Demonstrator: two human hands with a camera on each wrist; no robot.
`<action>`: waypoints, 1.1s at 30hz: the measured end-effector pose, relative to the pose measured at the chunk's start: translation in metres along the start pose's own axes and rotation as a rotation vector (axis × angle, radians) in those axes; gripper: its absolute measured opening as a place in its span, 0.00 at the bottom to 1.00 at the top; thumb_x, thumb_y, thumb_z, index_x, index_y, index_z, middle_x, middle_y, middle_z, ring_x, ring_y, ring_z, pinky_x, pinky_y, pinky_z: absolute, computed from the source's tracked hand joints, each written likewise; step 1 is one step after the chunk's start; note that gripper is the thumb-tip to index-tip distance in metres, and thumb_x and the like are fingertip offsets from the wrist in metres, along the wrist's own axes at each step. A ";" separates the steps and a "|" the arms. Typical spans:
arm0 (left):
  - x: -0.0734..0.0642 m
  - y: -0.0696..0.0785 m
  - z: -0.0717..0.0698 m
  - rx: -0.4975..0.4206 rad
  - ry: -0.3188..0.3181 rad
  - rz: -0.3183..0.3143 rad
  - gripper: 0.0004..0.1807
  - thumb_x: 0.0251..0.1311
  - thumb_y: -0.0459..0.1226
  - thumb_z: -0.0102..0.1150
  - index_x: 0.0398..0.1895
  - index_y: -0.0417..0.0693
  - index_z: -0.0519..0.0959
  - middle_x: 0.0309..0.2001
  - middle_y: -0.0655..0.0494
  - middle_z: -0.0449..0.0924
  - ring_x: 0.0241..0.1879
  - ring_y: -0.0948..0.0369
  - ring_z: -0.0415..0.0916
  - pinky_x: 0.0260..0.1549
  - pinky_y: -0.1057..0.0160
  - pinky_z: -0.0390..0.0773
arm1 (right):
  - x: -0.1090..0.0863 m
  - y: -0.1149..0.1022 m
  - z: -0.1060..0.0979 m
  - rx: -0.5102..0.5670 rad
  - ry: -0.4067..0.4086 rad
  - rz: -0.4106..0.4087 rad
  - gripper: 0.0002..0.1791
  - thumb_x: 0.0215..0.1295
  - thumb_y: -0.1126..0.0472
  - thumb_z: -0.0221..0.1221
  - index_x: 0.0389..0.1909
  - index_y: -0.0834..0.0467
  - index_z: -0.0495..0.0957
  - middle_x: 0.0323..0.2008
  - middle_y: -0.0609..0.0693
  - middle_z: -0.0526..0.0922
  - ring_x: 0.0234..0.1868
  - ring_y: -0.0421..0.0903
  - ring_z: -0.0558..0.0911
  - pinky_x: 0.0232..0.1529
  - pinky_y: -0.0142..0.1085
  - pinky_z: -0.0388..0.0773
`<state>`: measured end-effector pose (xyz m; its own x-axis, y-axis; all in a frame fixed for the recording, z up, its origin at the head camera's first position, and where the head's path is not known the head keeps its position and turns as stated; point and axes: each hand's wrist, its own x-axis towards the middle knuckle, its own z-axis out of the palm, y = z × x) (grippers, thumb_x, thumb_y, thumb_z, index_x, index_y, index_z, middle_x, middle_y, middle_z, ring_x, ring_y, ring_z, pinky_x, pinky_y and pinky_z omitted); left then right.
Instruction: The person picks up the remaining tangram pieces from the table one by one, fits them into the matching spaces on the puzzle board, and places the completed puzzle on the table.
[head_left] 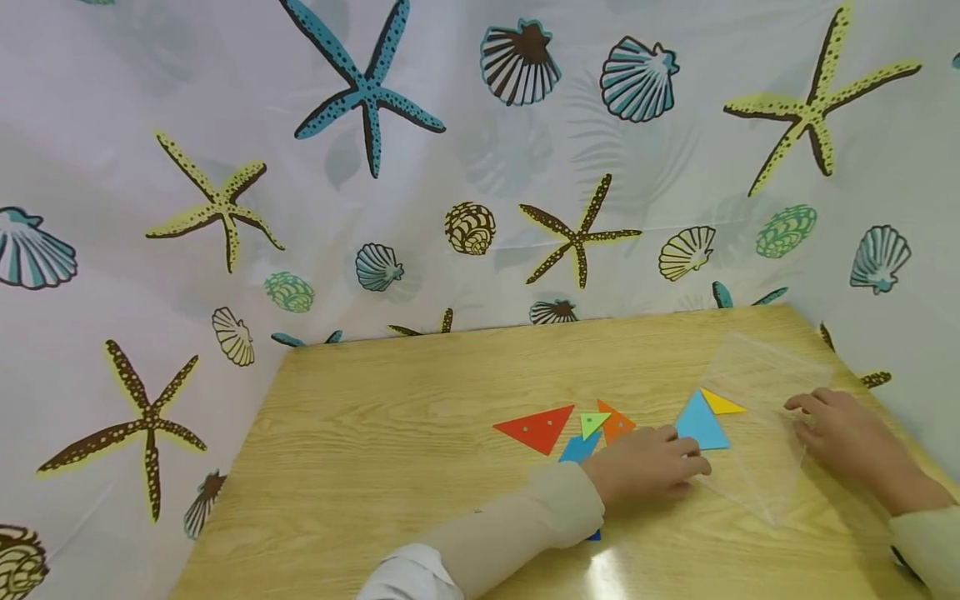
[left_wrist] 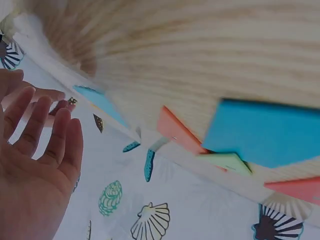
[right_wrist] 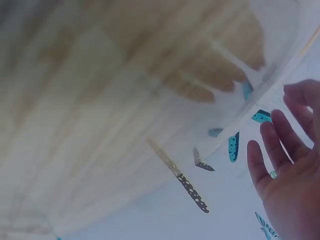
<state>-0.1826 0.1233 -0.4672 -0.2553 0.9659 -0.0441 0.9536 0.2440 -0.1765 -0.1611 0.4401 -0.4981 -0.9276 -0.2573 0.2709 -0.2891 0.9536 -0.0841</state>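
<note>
clear plastic, a thin see-through sheet (head_left: 765, 450), lies on the right part of the wood-grain table (head_left: 375, 425), between the two hands. the left hand (head_left: 648, 467) is at its left side, fingers loosely bent and slightly apart, holding nothing that shows; whether the fingertips touch the plastic, i cannot tell. the right hand (head_left: 847, 437) is at the opposite side, its fingers apart and gently bent, also with nothing visible in them; contact with the sheet is again unclear.

just beyond the left fingers is a light blue triangle (head_left: 705, 423), with a yellow triangle (head_left: 722, 402) against its upper right edge. both are at the sheet's left part, though i cannot tell if they lie over or under it.

left of these, a red triangle (head_left: 536, 429) with two small dots lies near a lime green triangle (head_left: 592, 423), which overlaps an orange piece (head_left: 617, 423). a bright blue piece (head_left: 580, 448) is just below, partly hidden by the left arm. a dark blue corner (head_left: 595, 536) peeks out beneath the cream left sleeve (head_left: 517, 521). behind stands a white curtain (head_left: 420, 212) printed with starfish and seashells.
</note>
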 end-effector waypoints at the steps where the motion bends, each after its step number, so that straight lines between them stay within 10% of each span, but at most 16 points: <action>1: 0.003 0.004 0.000 0.003 -0.018 -0.003 0.18 0.69 0.50 0.40 0.60 0.68 0.66 0.55 0.70 0.66 0.50 0.68 0.63 0.49 0.73 0.64 | 0.001 0.001 0.001 -0.013 0.003 -0.048 0.14 0.50 0.66 0.63 0.40 0.63 0.78 0.33 0.54 0.76 0.32 0.55 0.76 0.30 0.49 0.72; 7: 0.021 0.022 0.010 0.041 -0.062 -0.028 0.17 0.70 0.51 0.35 0.59 0.72 0.65 0.55 0.72 0.65 0.51 0.69 0.63 0.45 0.71 0.66 | 0.005 0.001 0.004 -0.018 0.023 -0.209 0.16 0.49 0.67 0.64 0.42 0.60 0.78 0.36 0.52 0.75 0.35 0.54 0.75 0.33 0.48 0.71; 33: 0.039 0.028 0.008 0.091 -0.147 -0.040 0.12 0.73 0.42 0.36 0.53 0.64 0.67 0.47 0.69 0.68 0.43 0.68 0.67 0.42 0.72 0.69 | 0.013 -0.010 0.006 0.069 -0.057 -0.141 0.09 0.52 0.72 0.62 0.36 0.62 0.79 0.30 0.46 0.75 0.32 0.46 0.77 0.32 0.41 0.74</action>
<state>-0.1671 0.1673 -0.4820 -0.3195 0.9307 -0.1779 0.9256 0.2664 -0.2689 -0.1715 0.4268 -0.5000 -0.8881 -0.3979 0.2299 -0.4309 0.8949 -0.1157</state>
